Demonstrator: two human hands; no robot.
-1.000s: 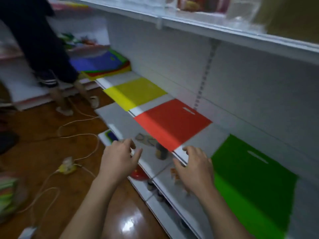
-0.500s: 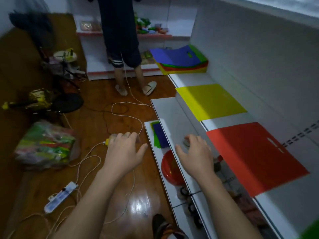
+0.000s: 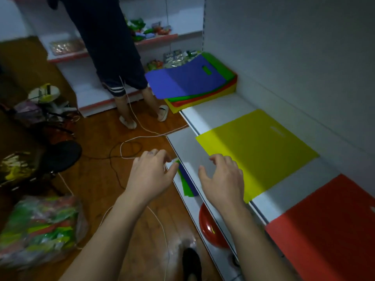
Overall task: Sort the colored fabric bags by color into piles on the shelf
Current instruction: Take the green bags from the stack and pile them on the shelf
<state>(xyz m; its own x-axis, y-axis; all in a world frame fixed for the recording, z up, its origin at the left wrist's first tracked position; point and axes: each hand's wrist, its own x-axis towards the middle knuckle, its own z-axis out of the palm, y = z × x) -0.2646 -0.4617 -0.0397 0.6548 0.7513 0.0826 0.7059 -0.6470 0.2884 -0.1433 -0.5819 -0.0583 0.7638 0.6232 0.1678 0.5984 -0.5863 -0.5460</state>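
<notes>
A mixed stack of fabric bags lies at the far end of the white shelf, a blue bag on top with green, red and yellow edges beneath. A single yellow bag lies flat in the middle of the shelf. A red bag lies flat nearer me at the right. My left hand hovers over the floor beside the shelf edge, fingers loosely curled, holding nothing. My right hand hovers over the shelf's front edge by the yellow bag's near corner, empty.
A person in dark shorts and slippers stands at the far shelves. White cables trail over the wooden floor. A plastic sack of coloured bags sits at the lower left. A red bowl and green and blue bags sit on the lower shelf.
My view has swung left along the shelf, so the green bag has left view and the mixed stack is nearer. Both hands stay raised and empty.
</notes>
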